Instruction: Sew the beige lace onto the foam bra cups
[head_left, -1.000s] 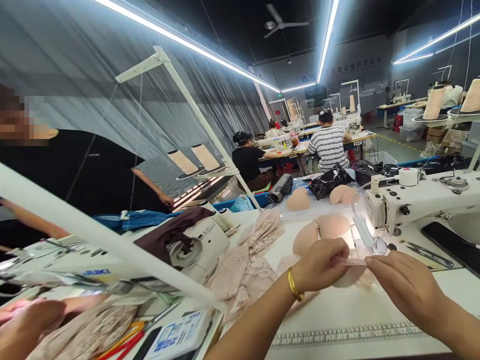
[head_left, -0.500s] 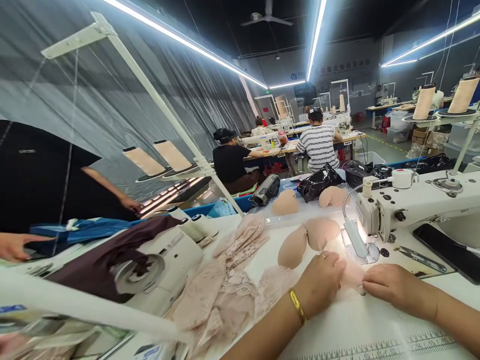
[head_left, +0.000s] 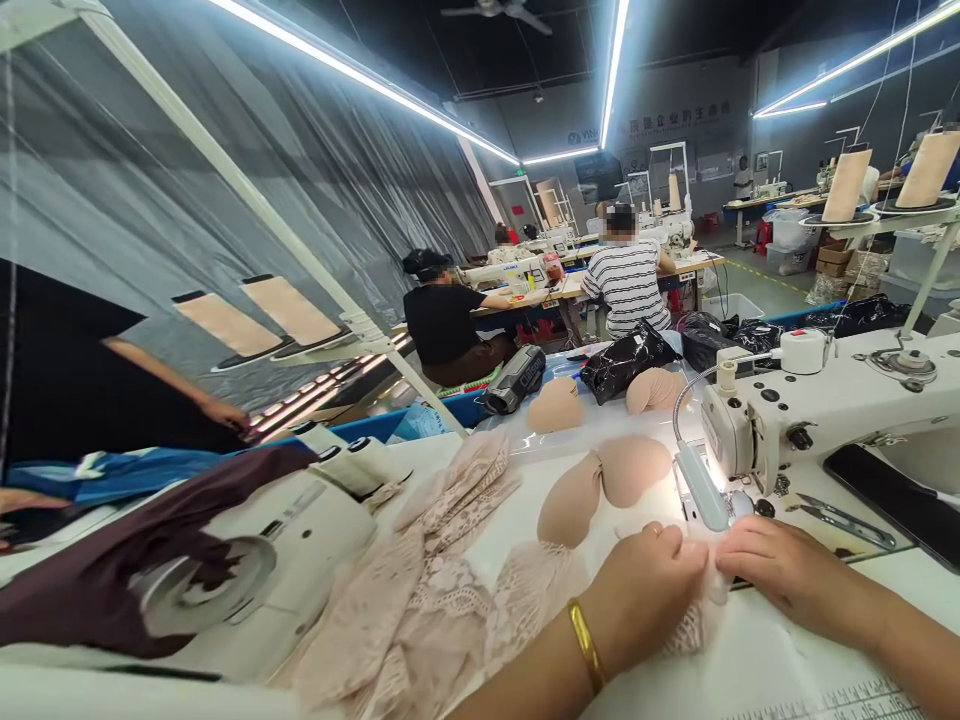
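Observation:
My left hand [head_left: 649, 585], with a gold bracelet on the wrist and a ring, pinches a sheer pale pink fabric [head_left: 694, 615] just in front of the sewing machine [head_left: 780, 410]. Close beside it on the right, my right hand [head_left: 784, 570] has its fingers closed on the same fabric. A lace part of the fabric hangs below the fingers. Behind my hands lie joined beige cups [head_left: 636, 470]. Pale pink lace pieces [head_left: 420, 610] spread over the white table to the left. A small lamp [head_left: 702, 485] glows beside the needle area, which is partly hidden.
Metal snips [head_left: 847, 522] and a black phone [head_left: 892, 505] lie right of my hands. Black plastic bags [head_left: 628, 362] and loose cups [head_left: 555, 405] are behind. A second machine [head_left: 300, 550] with dark cloth [head_left: 67, 570] stands left. A person in black is at far left.
The view has shifted. Both hands still hold the fabric, now closer together and nearer the machine's lamp, and its lace part now shows below them.

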